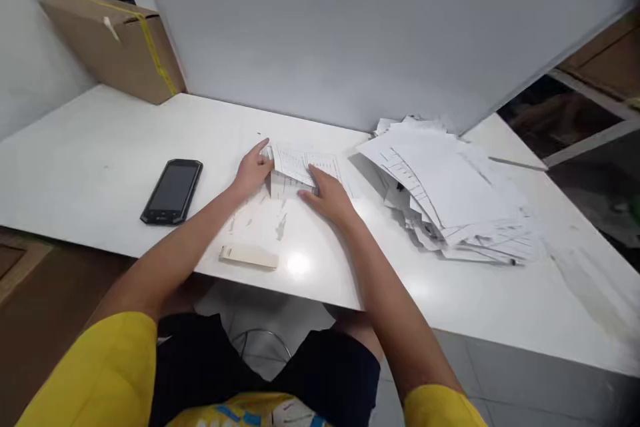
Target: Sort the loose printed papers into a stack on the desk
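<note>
A small printed sheet of paper, partly folded over, lies on the white table between my hands. At its left edge, my left hand pinches the paper with curled fingers, the index finger stretched out. My right hand grips the folded flap on the right side, thumb below and fingers on top. Printed lines show on the flap and on the part under it. A narrow cream-coloured block lies at the table's front edge, apart from both hands.
A black rugged phone lies to the left. On the right is a messy stack of papers, with a pen-like tip poking out. A taped cardboard box stands at the back left. The grey partition closes off the back.
</note>
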